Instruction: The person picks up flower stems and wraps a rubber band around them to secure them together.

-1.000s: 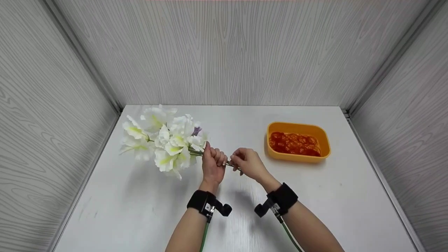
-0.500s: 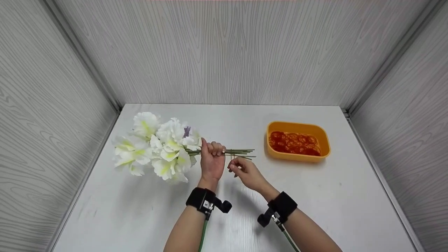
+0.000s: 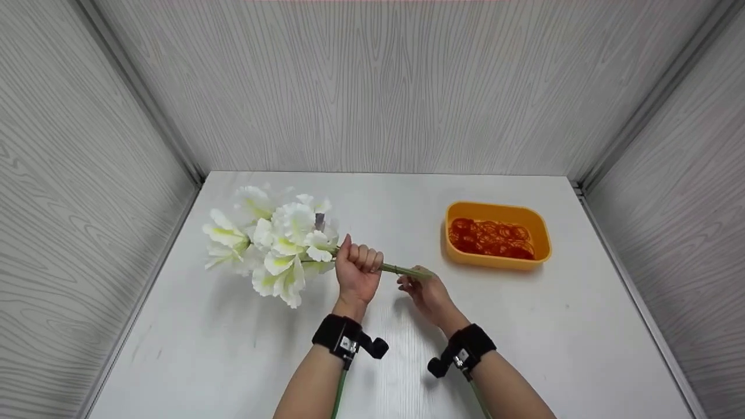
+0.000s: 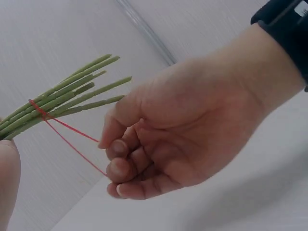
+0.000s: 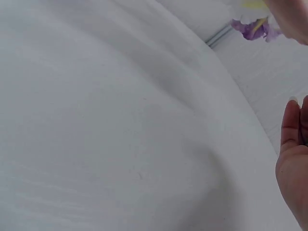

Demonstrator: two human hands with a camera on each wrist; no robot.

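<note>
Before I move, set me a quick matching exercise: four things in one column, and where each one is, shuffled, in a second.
Things
1. ruffled white-and-yellow flower heads
2. slender green stems
3. thin red band
4. orange rectangular tub, plastic-looking

Places
A. gripped by the left hand
B. right of both hands, with coiled red loops inside
C. left of the left hand
D. across the stems, stretched to the right hand

Pairs: 1-C, 2-A, 3-D, 4-B

Black wristbands, round-tipped stalks, green cables, and apparently small whitish labels.
</note>
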